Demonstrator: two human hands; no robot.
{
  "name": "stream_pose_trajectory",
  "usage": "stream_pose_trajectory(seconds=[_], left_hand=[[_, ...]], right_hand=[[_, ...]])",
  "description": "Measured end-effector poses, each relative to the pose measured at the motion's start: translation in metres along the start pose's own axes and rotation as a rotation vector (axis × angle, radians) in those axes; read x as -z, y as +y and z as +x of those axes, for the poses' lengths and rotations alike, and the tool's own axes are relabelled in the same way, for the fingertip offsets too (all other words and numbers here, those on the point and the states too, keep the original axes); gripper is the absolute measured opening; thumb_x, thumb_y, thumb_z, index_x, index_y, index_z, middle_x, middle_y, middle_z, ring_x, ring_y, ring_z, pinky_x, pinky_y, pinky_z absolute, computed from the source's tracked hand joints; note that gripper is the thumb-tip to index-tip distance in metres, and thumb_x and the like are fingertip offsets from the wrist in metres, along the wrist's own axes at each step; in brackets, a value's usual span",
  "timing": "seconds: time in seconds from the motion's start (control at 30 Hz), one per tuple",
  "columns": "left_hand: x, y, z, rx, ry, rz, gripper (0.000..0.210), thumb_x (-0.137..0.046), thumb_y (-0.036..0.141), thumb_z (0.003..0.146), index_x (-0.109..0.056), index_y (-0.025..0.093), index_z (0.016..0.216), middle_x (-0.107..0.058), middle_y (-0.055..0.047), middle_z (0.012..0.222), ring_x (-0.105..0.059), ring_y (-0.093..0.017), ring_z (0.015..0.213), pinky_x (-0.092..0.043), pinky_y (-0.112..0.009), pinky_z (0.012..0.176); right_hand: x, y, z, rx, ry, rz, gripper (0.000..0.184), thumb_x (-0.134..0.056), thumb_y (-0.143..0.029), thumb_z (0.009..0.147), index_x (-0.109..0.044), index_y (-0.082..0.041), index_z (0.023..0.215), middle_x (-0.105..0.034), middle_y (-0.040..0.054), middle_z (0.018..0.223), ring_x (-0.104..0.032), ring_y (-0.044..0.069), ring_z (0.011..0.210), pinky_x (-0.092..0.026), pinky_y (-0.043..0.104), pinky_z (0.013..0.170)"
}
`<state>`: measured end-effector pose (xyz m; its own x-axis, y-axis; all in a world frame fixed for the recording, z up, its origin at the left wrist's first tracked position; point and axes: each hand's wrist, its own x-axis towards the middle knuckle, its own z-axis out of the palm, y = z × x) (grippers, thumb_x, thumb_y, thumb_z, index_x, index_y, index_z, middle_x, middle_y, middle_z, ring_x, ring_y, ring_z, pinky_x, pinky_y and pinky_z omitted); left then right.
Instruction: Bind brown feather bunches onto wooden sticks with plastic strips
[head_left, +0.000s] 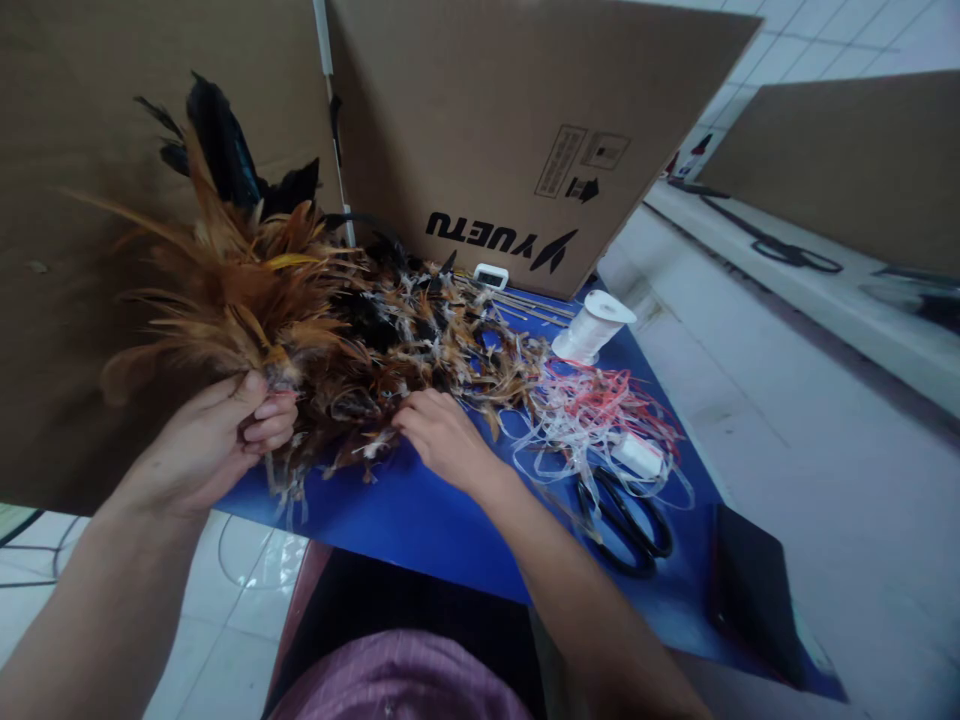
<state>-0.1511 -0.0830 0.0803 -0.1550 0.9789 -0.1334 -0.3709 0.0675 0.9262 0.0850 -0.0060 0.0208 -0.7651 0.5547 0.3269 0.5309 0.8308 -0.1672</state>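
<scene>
My left hand [232, 430] is closed round the base of a bunch of orange-brown feathers [240, 290], with a few long black feathers [221, 140] standing up at its top. On the blue table a loose heap of brown, black and orange feathers [442, 330] spreads to the right of the bunch. My right hand [442, 430] rests at the near edge of this heap, its fingers bent together among the feathers. Whatever lies between those fingertips is hidden or too small to name.
Right of the heap lie red and clear ribbon strands [600, 410], a white spool [592, 325] and black-handled scissors [630, 525]. A dark flat device [757, 590] sits at the table's right corner. Cardboard panels [480, 120] stand behind. More scissors [787, 250] lie on a ledge.
</scene>
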Motion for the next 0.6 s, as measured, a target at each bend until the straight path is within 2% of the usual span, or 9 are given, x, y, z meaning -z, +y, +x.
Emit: stream_pose_trajectory(seconds=[0.13,0.2,0.3,0.47,0.53,0.6], left_hand=[[-0.003,-0.003,0.006,0.003,-0.009,-0.009,0.03,-0.073,0.031,0.074,-0.056,0.008,0.065,-0.037,0.004,0.059,-0.033,-0.002,0.047,-0.031,-0.013,0.039],[-0.004,-0.004,0.008,0.005,-0.01,-0.006,0.03,-0.073,0.031,0.074,-0.057,0.008,0.065,-0.036,0.004,0.057,-0.032,-0.002,0.047,-0.031,-0.013,0.039],[-0.006,-0.004,0.009,0.009,-0.002,-0.004,0.031,-0.075,0.032,0.071,-0.056,0.009,0.064,-0.036,0.004,0.056,-0.032,-0.003,0.046,-0.031,-0.013,0.039],[-0.008,-0.002,0.004,-0.003,0.027,0.013,0.032,-0.078,0.033,0.068,-0.058,0.009,0.064,-0.039,0.004,0.057,-0.033,-0.003,0.046,-0.031,-0.013,0.039],[-0.008,-0.001,0.003,0.004,0.033,0.021,0.032,-0.078,0.034,0.068,-0.059,0.008,0.064,-0.038,0.004,0.056,-0.033,-0.003,0.046,-0.03,-0.013,0.038],[-0.007,-0.002,0.002,0.007,0.039,0.021,0.031,-0.077,0.033,0.069,-0.059,0.008,0.062,-0.037,0.004,0.054,-0.033,-0.003,0.046,-0.03,-0.013,0.038]], right_hand=[[0.014,0.013,-0.013,-0.119,-0.002,-0.102,0.023,-0.045,-0.011,0.091,-0.066,-0.017,0.099,-0.061,0.0098,0.107,-0.046,0.023,0.101,-0.034,0.036,0.081],[0.015,0.01,-0.012,-0.163,0.032,-0.07,0.027,-0.044,-0.008,0.09,-0.066,-0.017,0.101,-0.062,0.0091,0.108,-0.046,0.023,0.103,-0.035,0.035,0.084],[0.011,-0.003,-0.002,-0.153,0.058,0.023,0.028,-0.042,-0.009,0.09,-0.066,-0.018,0.101,-0.064,0.006,0.102,-0.049,0.02,0.097,-0.037,0.032,0.084],[-0.005,-0.018,0.02,-0.157,-0.069,-0.091,0.02,-0.05,-0.023,0.089,-0.069,-0.016,0.091,-0.065,0.0087,0.093,-0.053,0.024,0.091,-0.039,0.036,0.08],[-0.012,-0.015,0.024,-0.206,-0.15,-0.113,0.018,-0.055,-0.023,0.085,-0.07,-0.014,0.087,-0.066,0.0115,0.091,-0.055,0.025,0.092,-0.039,0.037,0.08],[-0.015,-0.007,0.024,-0.28,-0.179,-0.042,0.017,-0.055,-0.018,0.084,-0.071,-0.014,0.086,-0.067,0.0123,0.091,-0.057,0.025,0.094,-0.04,0.035,0.081]])
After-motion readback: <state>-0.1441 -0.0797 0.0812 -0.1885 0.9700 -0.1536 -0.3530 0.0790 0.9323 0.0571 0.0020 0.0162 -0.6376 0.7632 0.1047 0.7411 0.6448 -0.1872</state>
